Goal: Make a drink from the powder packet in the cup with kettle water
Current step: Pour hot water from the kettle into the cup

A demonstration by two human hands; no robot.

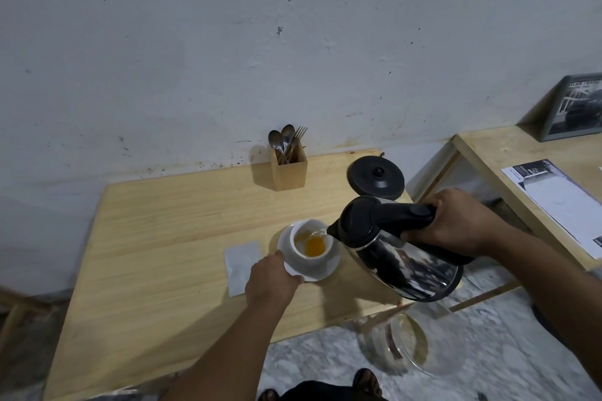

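A white cup [311, 257] stands on a white saucer [325, 270] on the wooden table [156, 257]. Orange liquid and powder lie in the cup. My right hand [456, 225] grips the black handle of a steel kettle [400, 257], tilted left with its spout over the cup's rim; a thin stream of water runs into the cup. My left hand [272, 280] holds the saucer's near-left rim. A white powder packet [241, 264] lies flat just left of the saucer.
The kettle's black base [376, 176] sits at the table's back right. A wooden box with spoons and a fork [289, 163] stands by the wall. A second table with a printed sheet [560, 205] is at right. A glass container [407, 345] rests on the floor.
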